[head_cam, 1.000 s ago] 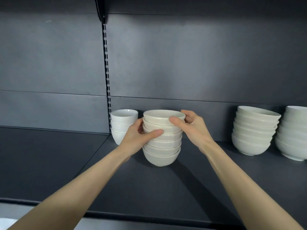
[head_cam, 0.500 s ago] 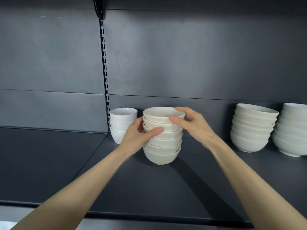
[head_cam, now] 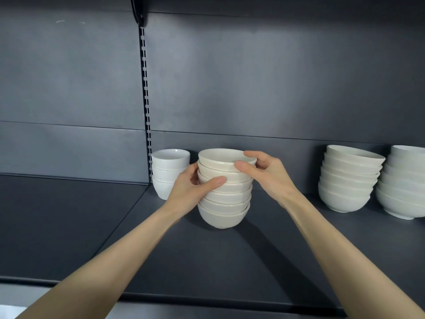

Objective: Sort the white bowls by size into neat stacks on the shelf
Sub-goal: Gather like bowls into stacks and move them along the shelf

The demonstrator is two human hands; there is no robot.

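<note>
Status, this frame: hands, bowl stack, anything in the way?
Left hand grips the side of the middle stack; right hand pinches the top bowl at its rim. Stack upright on the shelf. Small-bowl stack close beside left hand.

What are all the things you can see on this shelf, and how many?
middle stack: one, about six bowls, cream-white, centre of the shelf
small stack: one, three small bowls, bright white, just left of the middle stack
wide stack: one, several bigger bowls, white, standing apart on the right
edge stack: one, white, far right, cut off by the picture's edge
shelf: one, dark grey, under all the stacks
back wall: one, dark grey, behind them
slotted rail: one, dark, upright on the back wall
left hand: one, fingers round the middle stack's left side
right hand: one, fingers pinching the middle stack's top rim
</note>
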